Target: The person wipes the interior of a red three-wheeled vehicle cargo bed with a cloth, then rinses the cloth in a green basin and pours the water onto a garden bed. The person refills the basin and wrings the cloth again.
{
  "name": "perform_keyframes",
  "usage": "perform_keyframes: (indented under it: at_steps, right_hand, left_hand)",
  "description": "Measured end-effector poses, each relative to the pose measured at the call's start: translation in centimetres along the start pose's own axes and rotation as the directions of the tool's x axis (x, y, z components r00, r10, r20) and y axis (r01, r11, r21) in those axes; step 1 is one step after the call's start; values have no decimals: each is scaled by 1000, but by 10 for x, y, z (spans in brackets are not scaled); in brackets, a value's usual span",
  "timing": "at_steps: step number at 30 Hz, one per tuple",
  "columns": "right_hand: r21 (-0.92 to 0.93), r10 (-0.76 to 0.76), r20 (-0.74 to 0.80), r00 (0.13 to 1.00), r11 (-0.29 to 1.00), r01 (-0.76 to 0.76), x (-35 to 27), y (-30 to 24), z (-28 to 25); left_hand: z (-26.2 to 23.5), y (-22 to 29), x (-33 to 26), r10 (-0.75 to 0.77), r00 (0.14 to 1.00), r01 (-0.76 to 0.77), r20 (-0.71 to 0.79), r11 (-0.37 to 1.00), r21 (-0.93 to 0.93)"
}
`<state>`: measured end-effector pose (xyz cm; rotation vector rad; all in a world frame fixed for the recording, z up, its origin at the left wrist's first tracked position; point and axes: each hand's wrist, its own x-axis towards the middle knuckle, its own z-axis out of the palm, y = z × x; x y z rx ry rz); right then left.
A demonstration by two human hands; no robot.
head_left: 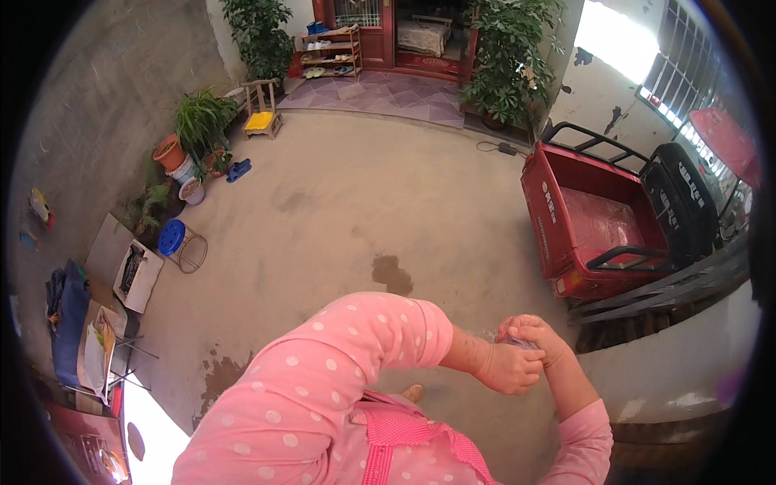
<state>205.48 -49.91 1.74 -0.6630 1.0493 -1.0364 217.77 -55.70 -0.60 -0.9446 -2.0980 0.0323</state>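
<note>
In front of my body, to the right, my two hands come together in mid-air. My left hand [509, 369] reaches across from a pink polka-dot sleeve, its fingers curled. Just beyond it, my right hand [537, 335] bends inward with thumb and fingers closed. Between them shows a small, crumpled, translucent whitish-purple piece [519, 343], like thin plastic. My right hand grips it. The left fingers are pressed close against it, but their grip on it is partly hidden. A pink apron or garment with a ruffled edge [404, 432] covers my front.
A red cargo tricycle [558, 230] stands at the right beside a low wall [671, 380]. Along the left are a blue-topped stool [171, 237], potted plants [202, 121], a small chair [260, 121] and a white box [137, 276]. A shoe rack [331, 55] stands by the far doorway.
</note>
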Motion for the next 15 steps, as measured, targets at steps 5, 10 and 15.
perform_keyframes:
  at_steps: [5, 10, 15]
  right_hand:
    - [-158, -12, -348, 937, 986, -46, -86, -22, -75]
    - [-273, 55, -735, 676, 889, -368, -156, -28, -117]
    - [-390, 4, -859, 512, 643, -659, -147, -53, -132]
  left_hand:
    - [106, -24, 77, 256, 961, -265, -106, 962, -72]
    - [173, -25, 146, 405, 900, -417, -160, 908, -47]
    - [197, -46, 155, 484, 867, -489, -121, 872, -13]
